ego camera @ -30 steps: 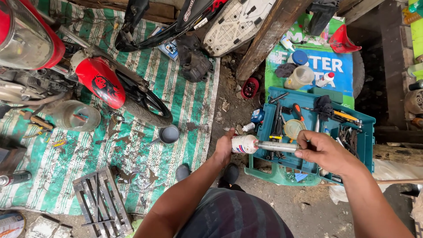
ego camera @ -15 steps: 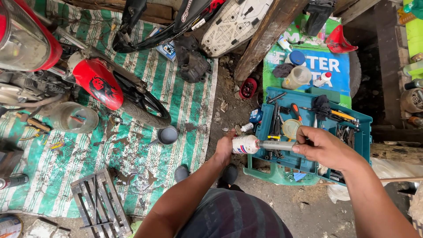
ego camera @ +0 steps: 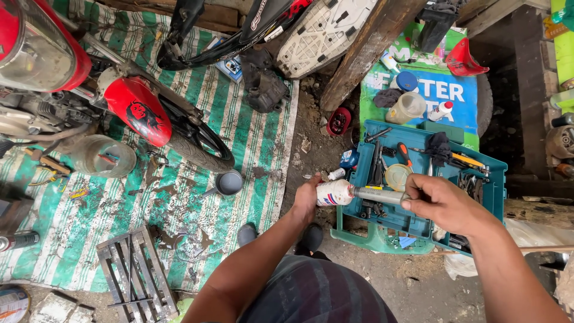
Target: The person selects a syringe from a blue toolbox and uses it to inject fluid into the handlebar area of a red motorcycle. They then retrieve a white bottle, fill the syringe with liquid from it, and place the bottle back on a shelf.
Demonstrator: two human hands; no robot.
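My left hand [ego camera: 307,199] grips the bottom end of a small white bottle [ego camera: 335,192] with a red and blue label, held sideways. A grey metal tube [ego camera: 378,195] joins the bottle's neck, and my right hand [ego camera: 445,204] closes around the tube's other end. Both hands hover over the left side of a teal toolbox [ego camera: 493,179] full of hand tools, with a round tin lid [ego camera: 397,177] inside it.
A red motorcycle [ego camera: 140,110] stands on a green striped tarp [ego camera: 72,236] at left. On the tarp lie a clear jar [ego camera: 103,157], a small grey funnel cup [ego camera: 228,182] and a metal grate [ego camera: 136,275]. Bottles and a rag sit on a blue drum top [ego camera: 439,90].
The hands and bottle stay nearly still; my right hand has shifted slightly along the metal tube. The view has drifted a little.
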